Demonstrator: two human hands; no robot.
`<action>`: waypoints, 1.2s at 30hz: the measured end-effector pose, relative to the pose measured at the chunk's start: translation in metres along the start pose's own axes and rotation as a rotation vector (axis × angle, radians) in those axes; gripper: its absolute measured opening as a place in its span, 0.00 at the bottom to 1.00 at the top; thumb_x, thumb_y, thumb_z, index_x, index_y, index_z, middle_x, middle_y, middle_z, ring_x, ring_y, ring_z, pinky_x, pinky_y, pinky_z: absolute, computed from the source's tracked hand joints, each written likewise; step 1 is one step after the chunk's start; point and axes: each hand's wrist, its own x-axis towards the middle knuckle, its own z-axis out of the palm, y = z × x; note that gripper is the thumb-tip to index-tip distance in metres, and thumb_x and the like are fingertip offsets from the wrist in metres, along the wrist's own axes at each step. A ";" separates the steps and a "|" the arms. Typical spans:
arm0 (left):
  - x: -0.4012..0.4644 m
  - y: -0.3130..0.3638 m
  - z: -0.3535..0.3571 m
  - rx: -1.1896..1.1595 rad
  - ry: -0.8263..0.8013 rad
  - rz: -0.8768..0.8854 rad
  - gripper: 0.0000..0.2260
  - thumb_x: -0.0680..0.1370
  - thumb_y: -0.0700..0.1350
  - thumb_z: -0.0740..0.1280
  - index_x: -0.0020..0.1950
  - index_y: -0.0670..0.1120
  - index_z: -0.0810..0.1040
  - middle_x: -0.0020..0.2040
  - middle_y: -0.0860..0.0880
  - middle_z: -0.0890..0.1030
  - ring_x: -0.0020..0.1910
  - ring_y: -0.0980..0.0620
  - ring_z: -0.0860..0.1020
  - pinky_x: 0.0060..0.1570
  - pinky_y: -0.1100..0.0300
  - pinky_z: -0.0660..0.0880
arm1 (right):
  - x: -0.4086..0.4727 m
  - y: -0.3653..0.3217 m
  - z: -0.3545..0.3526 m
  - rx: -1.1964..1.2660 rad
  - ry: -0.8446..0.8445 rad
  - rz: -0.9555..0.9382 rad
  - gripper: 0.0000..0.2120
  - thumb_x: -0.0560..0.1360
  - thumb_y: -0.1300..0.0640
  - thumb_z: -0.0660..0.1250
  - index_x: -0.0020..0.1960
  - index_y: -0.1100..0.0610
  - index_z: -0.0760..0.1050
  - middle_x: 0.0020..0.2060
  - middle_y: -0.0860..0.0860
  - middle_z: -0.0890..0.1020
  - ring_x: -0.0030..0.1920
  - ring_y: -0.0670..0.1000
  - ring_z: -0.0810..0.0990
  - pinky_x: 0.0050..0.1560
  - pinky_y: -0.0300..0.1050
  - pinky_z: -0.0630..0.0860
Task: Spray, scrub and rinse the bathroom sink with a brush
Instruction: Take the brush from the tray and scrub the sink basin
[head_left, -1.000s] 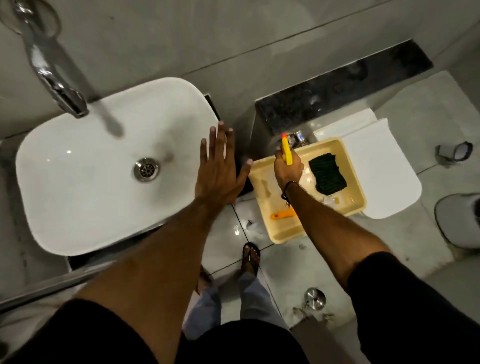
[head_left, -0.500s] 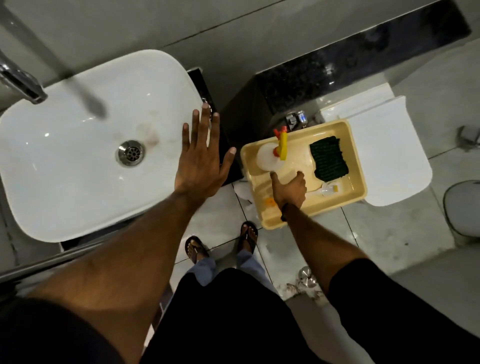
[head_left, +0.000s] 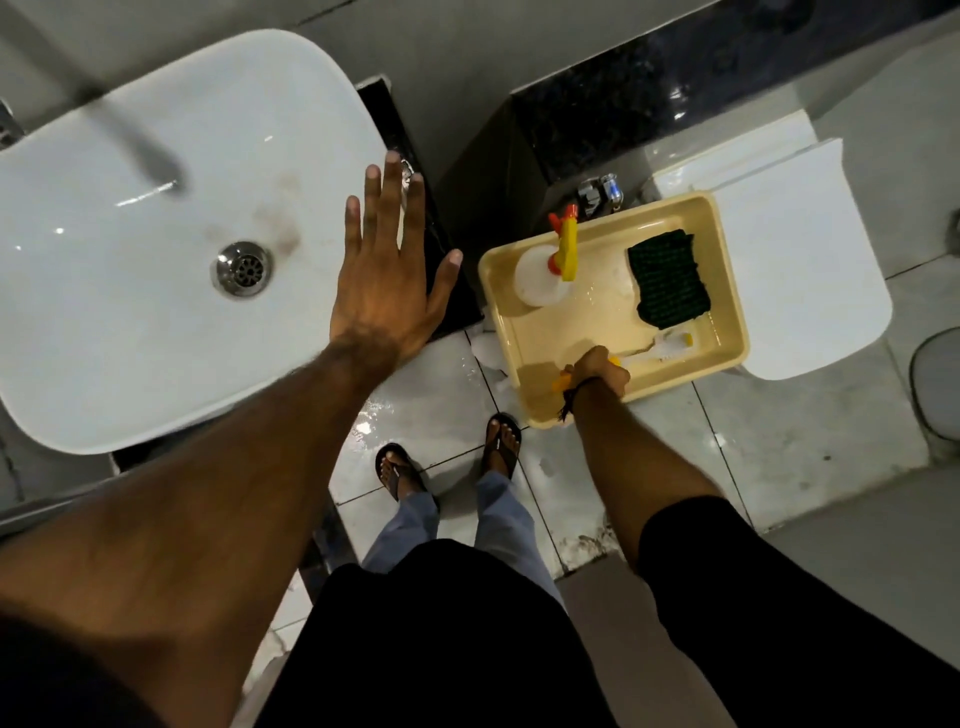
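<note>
The white sink fills the left, with a steel drain and brownish stains beside it. My left hand lies flat and open on the sink's right rim. To the right, a yellow tray rests on the closed toilet lid. In the tray stands a spray bottle with a yellow and orange trigger head. My right hand is closed around the orange handle of a brush at the tray's near edge; its white bristle head points right.
A dark green scrub pad lies in the tray's right half. The white toilet lid sits under the tray. The wet tiled floor shows my sandalled feet. A black stone ledge runs behind. The tap's tip shows at far left.
My right hand let go of the spray bottle, leaving it upright in the tray, then moved to the tray's near edge and closed on the brush handle. My left hand stayed on the sink rim.
</note>
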 end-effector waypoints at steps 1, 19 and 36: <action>0.000 -0.001 0.000 0.000 0.005 -0.003 0.36 0.86 0.63 0.46 0.86 0.42 0.44 0.86 0.40 0.42 0.86 0.41 0.42 0.84 0.41 0.44 | 0.012 0.005 -0.001 0.040 0.031 -0.012 0.23 0.75 0.48 0.59 0.62 0.62 0.73 0.51 0.60 0.85 0.44 0.61 0.88 0.48 0.58 0.85; -0.051 -0.076 -0.034 -0.022 0.240 0.063 0.33 0.87 0.58 0.49 0.85 0.37 0.52 0.86 0.37 0.52 0.85 0.37 0.50 0.83 0.39 0.49 | -0.187 0.011 -0.082 -0.016 0.017 -0.968 0.17 0.79 0.51 0.67 0.34 0.51 0.67 0.28 0.46 0.71 0.35 0.53 0.72 0.43 0.46 0.66; -0.165 -0.281 -0.009 -0.062 0.205 -0.345 0.36 0.85 0.60 0.47 0.84 0.35 0.56 0.85 0.36 0.56 0.84 0.36 0.56 0.81 0.36 0.56 | -0.353 -0.037 0.074 -0.912 -0.302 -1.311 0.18 0.83 0.52 0.58 0.66 0.56 0.79 0.59 0.63 0.84 0.59 0.68 0.80 0.58 0.60 0.78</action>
